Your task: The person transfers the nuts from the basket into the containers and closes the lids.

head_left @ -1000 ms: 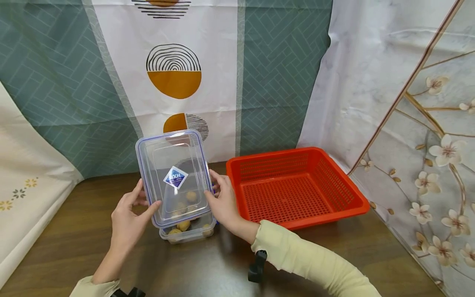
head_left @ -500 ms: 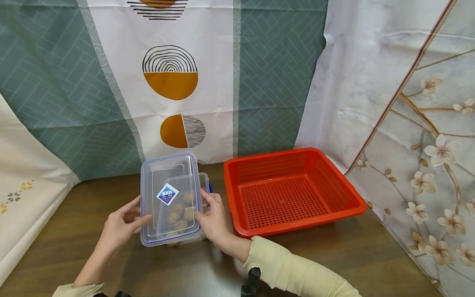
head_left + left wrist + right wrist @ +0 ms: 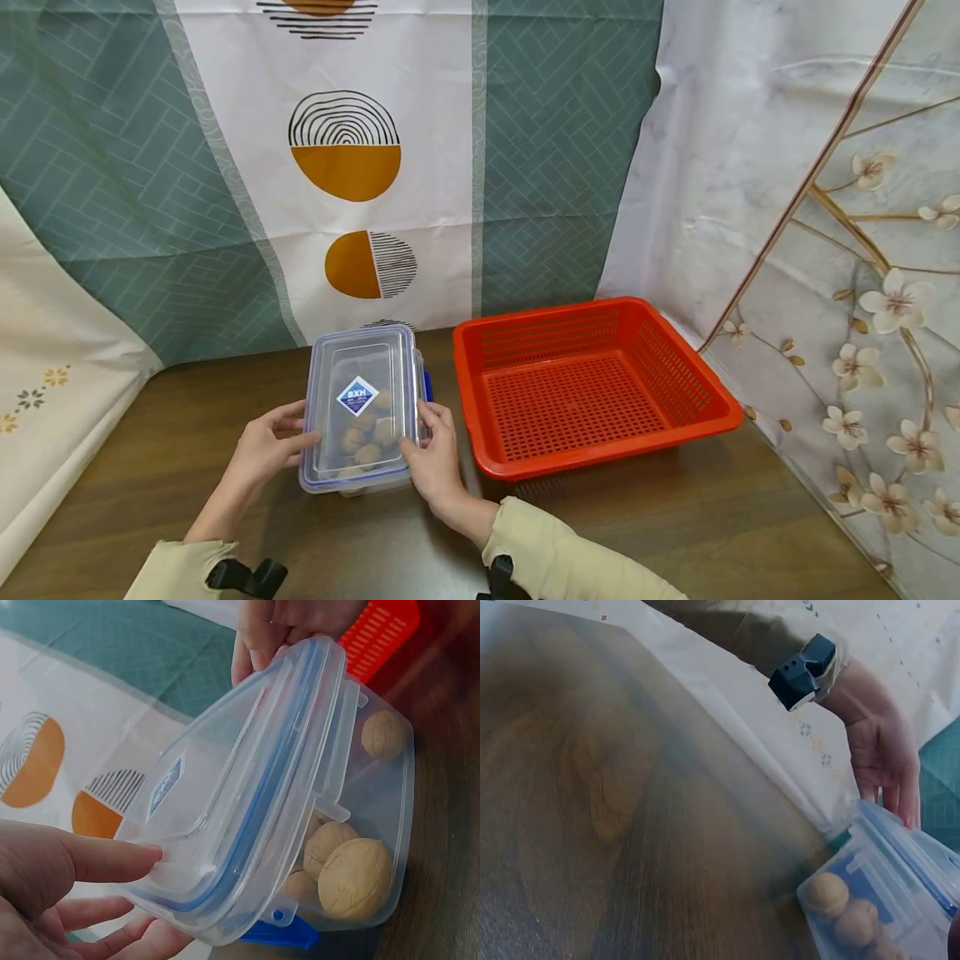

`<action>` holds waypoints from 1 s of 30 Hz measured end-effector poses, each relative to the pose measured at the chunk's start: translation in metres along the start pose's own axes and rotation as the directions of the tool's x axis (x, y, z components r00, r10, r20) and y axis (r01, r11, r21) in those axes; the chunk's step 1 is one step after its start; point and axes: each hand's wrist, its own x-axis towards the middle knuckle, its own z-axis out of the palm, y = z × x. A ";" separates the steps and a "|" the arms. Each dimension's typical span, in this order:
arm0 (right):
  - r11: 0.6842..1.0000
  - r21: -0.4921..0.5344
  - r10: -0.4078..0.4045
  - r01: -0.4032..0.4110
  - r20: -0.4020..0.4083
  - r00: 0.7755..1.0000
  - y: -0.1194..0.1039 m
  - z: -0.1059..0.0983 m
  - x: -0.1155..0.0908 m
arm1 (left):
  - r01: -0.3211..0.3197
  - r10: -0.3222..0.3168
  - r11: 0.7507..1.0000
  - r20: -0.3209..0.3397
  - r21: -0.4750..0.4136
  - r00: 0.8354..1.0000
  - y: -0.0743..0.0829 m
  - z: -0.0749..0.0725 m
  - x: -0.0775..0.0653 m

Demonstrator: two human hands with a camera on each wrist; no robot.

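A clear lid (image 3: 357,396) with a blue seal and a diamond BXH label lies over the clear plastic box (image 3: 386,799), set slightly to the left in the head view. Several walnuts (image 3: 356,877) show through the box wall. My left hand (image 3: 266,446) pinches the lid's left edge, thumb on top and fingers below. On the other side my right hand (image 3: 435,467) grips the right edge with its thumb on top. A blue latch (image 3: 281,932) sticks out from the box beneath the lid.
A red slotted basket (image 3: 600,454) stands on the brown wooden table (image 3: 360,558), right of the box. Patterned cloth (image 3: 555,167) hangs behind, and a flowered sheet (image 3: 847,350) bounds the right side.
Both hands have lowered the lid from a tilted position above the box down over it, with a slight shift right in the last half second. The basket stays in place.
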 end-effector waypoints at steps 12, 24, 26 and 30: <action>0.999 -0.043 -0.015 0.014 -0.018 1.000 0.006 -0.007 0.004 | 0.076 -0.075 0.997 0.047 -0.020 0.996 -0.002 0.012 0.012; 0.996 -0.038 0.083 -0.082 0.008 0.997 0.019 -0.010 0.008 | 0.148 -0.149 0.989 0.076 0.017 0.986 0.000 0.016 0.014; 0.995 -0.038 0.091 -0.090 0.014 0.996 0.015 -0.010 0.008 | 0.150 -0.151 0.988 0.075 0.022 0.986 0.000 0.016 0.014; 0.995 -0.038 0.095 -0.094 0.028 0.995 -0.007 -0.014 0.004 | 0.148 -0.150 0.989 0.076 0.031 0.986 -0.001 0.016 0.014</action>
